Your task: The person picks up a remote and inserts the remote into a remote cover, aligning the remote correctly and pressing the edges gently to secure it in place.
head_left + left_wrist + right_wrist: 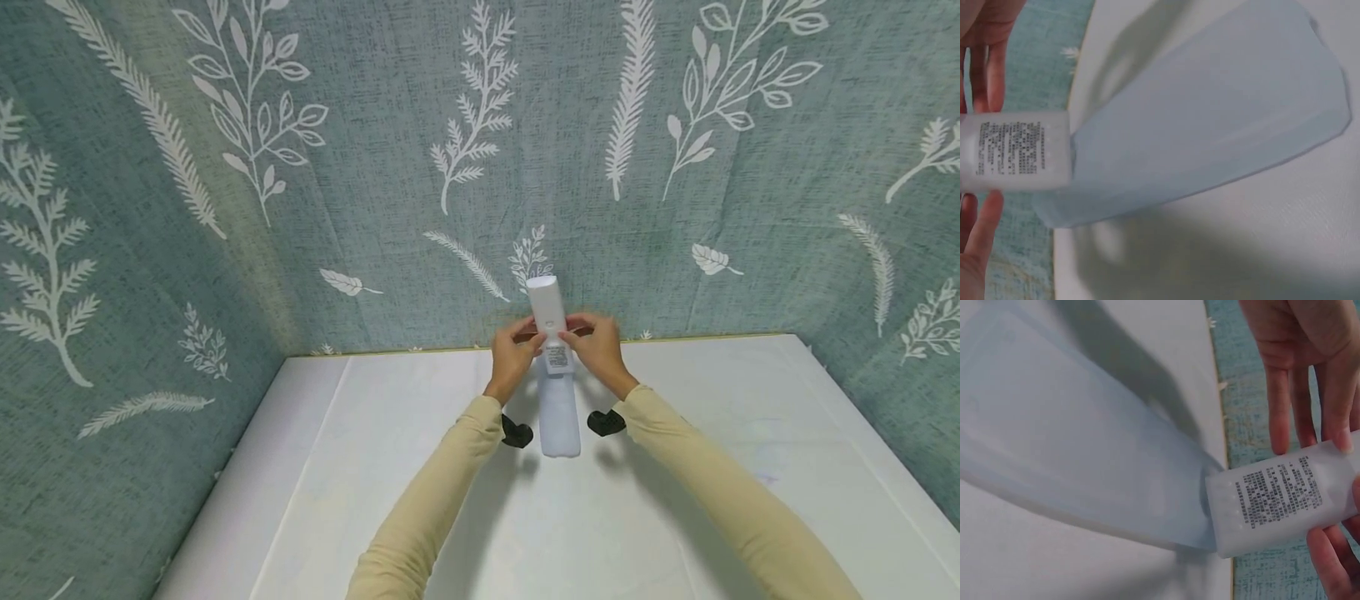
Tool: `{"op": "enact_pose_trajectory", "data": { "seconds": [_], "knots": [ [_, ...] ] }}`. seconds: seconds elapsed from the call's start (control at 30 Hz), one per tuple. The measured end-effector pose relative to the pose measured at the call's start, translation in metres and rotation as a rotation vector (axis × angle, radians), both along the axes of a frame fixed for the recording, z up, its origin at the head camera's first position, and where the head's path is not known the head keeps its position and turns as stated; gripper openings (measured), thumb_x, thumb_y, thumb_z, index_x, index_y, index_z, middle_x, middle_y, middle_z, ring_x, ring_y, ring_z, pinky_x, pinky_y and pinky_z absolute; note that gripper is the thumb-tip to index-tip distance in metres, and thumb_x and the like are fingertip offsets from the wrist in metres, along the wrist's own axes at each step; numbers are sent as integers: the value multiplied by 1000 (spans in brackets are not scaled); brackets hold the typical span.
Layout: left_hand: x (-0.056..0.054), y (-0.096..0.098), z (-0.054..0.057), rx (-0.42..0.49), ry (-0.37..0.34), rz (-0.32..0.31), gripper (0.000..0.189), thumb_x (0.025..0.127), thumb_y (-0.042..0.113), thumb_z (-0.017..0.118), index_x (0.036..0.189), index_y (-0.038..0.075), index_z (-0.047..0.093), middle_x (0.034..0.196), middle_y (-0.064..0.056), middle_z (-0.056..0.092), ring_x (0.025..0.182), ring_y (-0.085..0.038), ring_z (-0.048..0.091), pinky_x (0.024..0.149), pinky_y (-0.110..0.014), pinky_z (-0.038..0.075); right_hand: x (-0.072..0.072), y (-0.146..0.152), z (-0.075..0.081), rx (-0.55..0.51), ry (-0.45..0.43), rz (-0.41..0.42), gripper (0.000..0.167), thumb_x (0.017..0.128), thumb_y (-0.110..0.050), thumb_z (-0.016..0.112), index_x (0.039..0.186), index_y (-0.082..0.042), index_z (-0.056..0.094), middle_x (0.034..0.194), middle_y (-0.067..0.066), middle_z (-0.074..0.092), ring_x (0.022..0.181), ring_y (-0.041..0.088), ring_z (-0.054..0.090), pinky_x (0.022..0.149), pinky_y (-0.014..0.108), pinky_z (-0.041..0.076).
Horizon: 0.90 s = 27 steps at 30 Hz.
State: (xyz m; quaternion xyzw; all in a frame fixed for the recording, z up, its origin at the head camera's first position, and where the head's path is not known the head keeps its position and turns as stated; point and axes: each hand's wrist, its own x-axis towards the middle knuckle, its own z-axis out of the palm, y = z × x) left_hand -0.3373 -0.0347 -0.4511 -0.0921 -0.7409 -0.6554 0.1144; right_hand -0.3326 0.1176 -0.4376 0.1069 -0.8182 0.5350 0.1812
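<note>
A slim white remote control point(547, 308) is held upright between both hands, its back with a printed label facing me. My left hand point(512, 357) pinches its left side, thumb in front and fingers behind. On the right side my right hand point(602, 348) pinches it the same way. A pale blue, translucent sleeve-like cover point(559, 417) extends below the remote. In the left wrist view the label end of the remote point(1054, 150) overlaps the narrow end of the cover point(1210, 112). I cannot tell whether that end is inside it.
Two black heart shapes point(516, 432) lie on the white tabletop point(375, 467), one at each side of the cover. Behind the table's far edge hangs a green leaf-patterned curtain point(375, 167), which continues along both sides.
</note>
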Motion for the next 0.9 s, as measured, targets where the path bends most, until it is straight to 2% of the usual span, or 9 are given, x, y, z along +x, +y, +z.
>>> {"op": "enact_pose_trajectory", "data": {
  "seconds": [0.13,0.23,0.37,0.47,0.57,0.77,0.9],
  "knots": [
    [17,1,13,7,28,-5,39,84,-7,66,122,-11,57,105,-28,64,94,-41,63,71,-38,57,0,-1,-2,14,2,2,22,82,0,71,102,7,68,94,22,68,81,34,63,72,43,52],
    [18,2,10,-1,22,-2,39,85,-5,65,123,-11,56,109,-30,62,95,-43,63,71,-42,57,-1,-2,-4,14,2,3,22,82,1,71,102,7,68,94,22,67,81,34,63,74,43,52],
    [6,5,-10,-37,-23,31,38,89,3,64,126,-2,55,113,-21,64,94,-32,66,67,-35,57,-2,-3,-6,26,-17,3,23,82,-1,71,103,6,68,95,21,67,81,33,64,73,42,53],
    [6,6,-11,-37,-70,50,35,91,3,61,125,1,55,113,-19,64,94,-30,66,65,-35,58,-2,-4,-6,44,-23,7,23,83,-3,71,104,5,68,96,20,68,82,32,64,72,42,53],
    [6,7,-10,-23,-87,56,35,91,2,61,125,2,54,112,-19,64,92,-30,66,64,-39,58,-1,-3,-6,53,-20,20,23,83,-3,71,104,6,68,96,21,67,82,33,64,71,41,53],
    [4,5,-9,-53,-98,49,34,91,2,60,125,3,54,111,-19,62,90,-31,66,66,-43,57,-1,-2,-6,62,-72,69,25,85,-2,69,107,9,65,95,23,66,80,34,63,63,33,56],
    [3,4,-8,-71,-102,54,34,92,3,59,126,4,54,110,-18,62,89,-30,65,66,-44,57,-2,0,-7,114,-115,117,25,86,-2,67,107,12,63,95,25,66,80,35,64,63,33,56]
  ]
}}
